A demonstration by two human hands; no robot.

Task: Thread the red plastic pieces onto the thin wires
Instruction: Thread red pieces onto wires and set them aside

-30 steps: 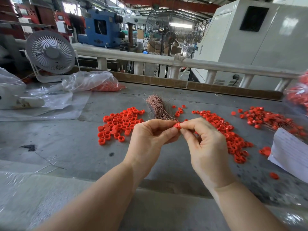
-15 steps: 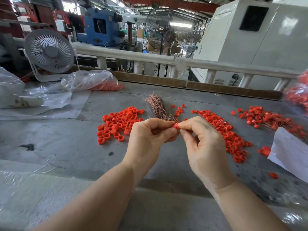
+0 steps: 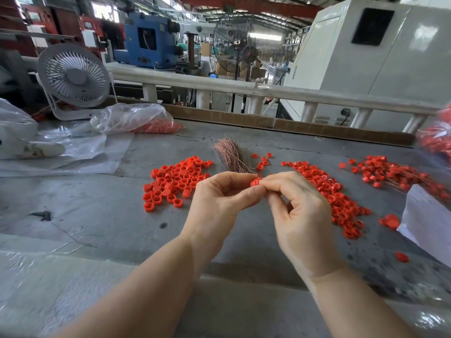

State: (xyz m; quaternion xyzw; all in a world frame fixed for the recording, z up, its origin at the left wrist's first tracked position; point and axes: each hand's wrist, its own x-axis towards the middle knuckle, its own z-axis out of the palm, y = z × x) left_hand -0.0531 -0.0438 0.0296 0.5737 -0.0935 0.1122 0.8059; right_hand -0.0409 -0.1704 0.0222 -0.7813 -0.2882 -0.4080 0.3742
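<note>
A small red plastic piece (image 3: pixel 255 182) is pinched between the fingertips of my left hand (image 3: pixel 219 203) and my right hand (image 3: pixel 300 215), held above the grey table (image 3: pixel 97 211). Just behind my fingers lies a bundle of thin copper-coloured wires (image 3: pixel 230 154), fanned out at its far end. Whether a wire runs through the held piece is too fine to tell. A pile of loose red pieces (image 3: pixel 175 179) lies to the left of my hands. Another strip of red pieces (image 3: pixel 334 196) stretches to the right, and a further heap with wires in it (image 3: pixel 390 172) lies at far right.
A white desk fan (image 3: pixel 73 76) stands at the back left beside clear plastic bags (image 3: pixel 131 118), one holding red pieces. White paper (image 3: pixel 429 220) lies at the right edge. A white railing (image 3: pixel 268 91) runs behind the table. Plastic sheeting covers the near edge.
My hands stay together at the same spot, fingers shifting slightly on the red piece. The view has tilted a little.
</note>
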